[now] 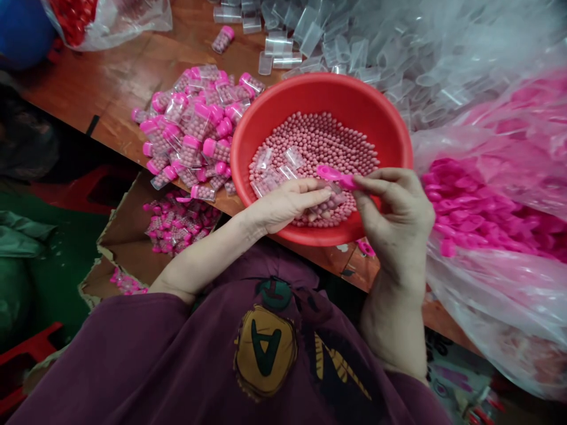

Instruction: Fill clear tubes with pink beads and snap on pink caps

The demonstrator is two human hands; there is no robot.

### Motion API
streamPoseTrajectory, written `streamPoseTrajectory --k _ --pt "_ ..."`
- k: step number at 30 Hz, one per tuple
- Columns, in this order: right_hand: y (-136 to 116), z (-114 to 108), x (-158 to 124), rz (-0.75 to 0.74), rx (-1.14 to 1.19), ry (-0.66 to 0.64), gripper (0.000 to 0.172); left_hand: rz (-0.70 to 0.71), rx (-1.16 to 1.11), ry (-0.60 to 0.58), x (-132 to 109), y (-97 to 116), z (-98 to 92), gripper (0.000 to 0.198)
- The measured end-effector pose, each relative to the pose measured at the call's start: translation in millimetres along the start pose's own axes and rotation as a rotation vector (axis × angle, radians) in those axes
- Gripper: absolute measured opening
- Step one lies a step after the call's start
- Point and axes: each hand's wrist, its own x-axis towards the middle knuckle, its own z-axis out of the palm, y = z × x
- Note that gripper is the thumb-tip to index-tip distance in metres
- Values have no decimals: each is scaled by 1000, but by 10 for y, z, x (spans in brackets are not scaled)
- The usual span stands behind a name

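A red plastic basin (390, 127) stands on the wooden table, filled with small pink beads (325, 141) and a few clear empty tubes (277, 171). My left hand (286, 203) rests inside the basin's near edge, fingers curled around a clear tube filled with beads (330, 203). My right hand (394, 209) pinches a bright pink cap (334, 174) just above that tube. Both hands meet over the basin's front.
A heap of filled, pink-capped tubes (195, 127) lies left of the basin; more sit in a cardboard box (128, 236) below the table edge. Empty clear tubes (283, 47) lie behind. A plastic bag of pink caps (478, 212) is at right.
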Motion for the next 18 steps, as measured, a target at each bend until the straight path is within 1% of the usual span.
streamPoseTrajectory --k 1,3,4,6,7,9,11,13,15,18 --pt "39 9 -3 -11 -31 57 20 -9 1 -4 1 3 1 21" --pt "81 27 -13 39 -15 122 19 -10 1 -4 7 3 6 19" --pt "76 38 -20 88 29 121 20 3 -2 0 11 1 9 18" --pt "13 66 -36 174 138 64 20 29 -3 9 17 -6 20 18" --pt "-34 83 -44 193 178 33 19 37 -3 17 18 -6 27 18" --pt "-127 119 -58 202 208 -19 18 43 -4 40 15 0 41 18" --pt "-183 148 -71 215 210 -43 17 27 4 66 2 17 55 15" --pt "-191 166 -85 233 218 -37 16 1 24 76 -15 35 67 10" --pt "-171 182 -100 230 227 -20 14 -15 54 71 -33 46 80 10" --pt "-148 216 -115 158 197 9 11 11 111 75 -53 45 111 12"
